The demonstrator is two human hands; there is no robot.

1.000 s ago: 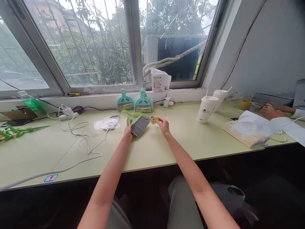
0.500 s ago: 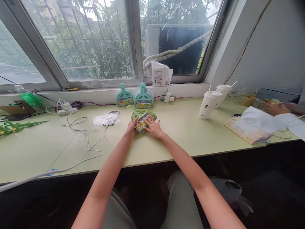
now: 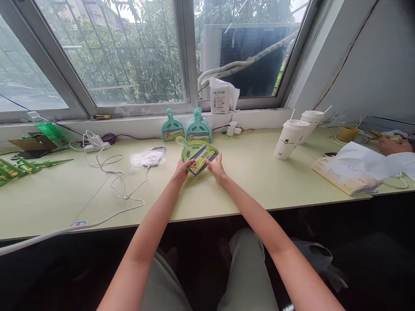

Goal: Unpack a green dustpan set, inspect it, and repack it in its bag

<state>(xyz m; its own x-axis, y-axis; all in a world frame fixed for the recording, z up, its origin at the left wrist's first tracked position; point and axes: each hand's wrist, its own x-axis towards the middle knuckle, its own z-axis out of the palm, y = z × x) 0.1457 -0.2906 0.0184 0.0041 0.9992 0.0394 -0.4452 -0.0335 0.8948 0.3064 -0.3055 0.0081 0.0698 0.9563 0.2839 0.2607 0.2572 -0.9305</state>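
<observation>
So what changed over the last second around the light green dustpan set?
The small printed label card, held beside the grey brush by the right hand a second ago, now lies on the light green plastic dustpan set, gripped at both sides with the left hand. The two teal dustpan sets stayed put.

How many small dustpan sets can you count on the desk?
3: one green set held between both hands, and two teal sets propped side by side against the window ledge behind it.

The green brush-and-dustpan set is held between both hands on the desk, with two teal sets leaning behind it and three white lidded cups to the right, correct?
Not three: the head view shows two white lidded cups. The green brush-and-dustpan set sits between the left hand and right hand, two teal sets behind.
</observation>
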